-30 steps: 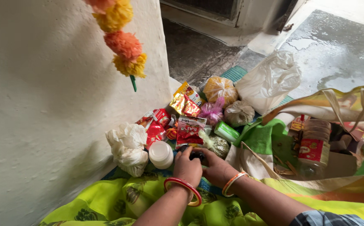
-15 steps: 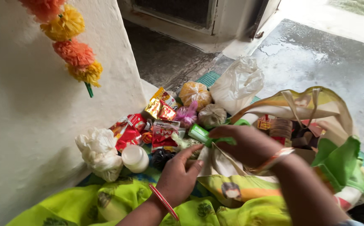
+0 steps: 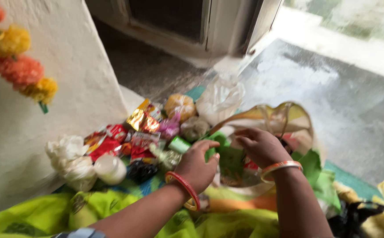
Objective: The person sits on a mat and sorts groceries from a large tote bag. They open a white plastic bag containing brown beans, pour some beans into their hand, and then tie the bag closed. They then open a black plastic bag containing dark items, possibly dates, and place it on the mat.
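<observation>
Packets [image 3: 112,143], red and gold, lie heaped at ten o'clock from the left hand [image 3: 196,165], beside white bundles [image 3: 70,161] and a white lid [image 3: 110,169]. That hand's fingers curl loosely, gripping nothing visible, near a green tube [image 3: 179,144]. At three o'clock the right hand [image 3: 260,145] rests at the bag [image 3: 297,117] mouth, fingers bent; whether it holds something cannot be told.

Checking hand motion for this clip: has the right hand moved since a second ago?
Yes. The right hand went from beside the white jar rightward to the bag's opening.
</observation>
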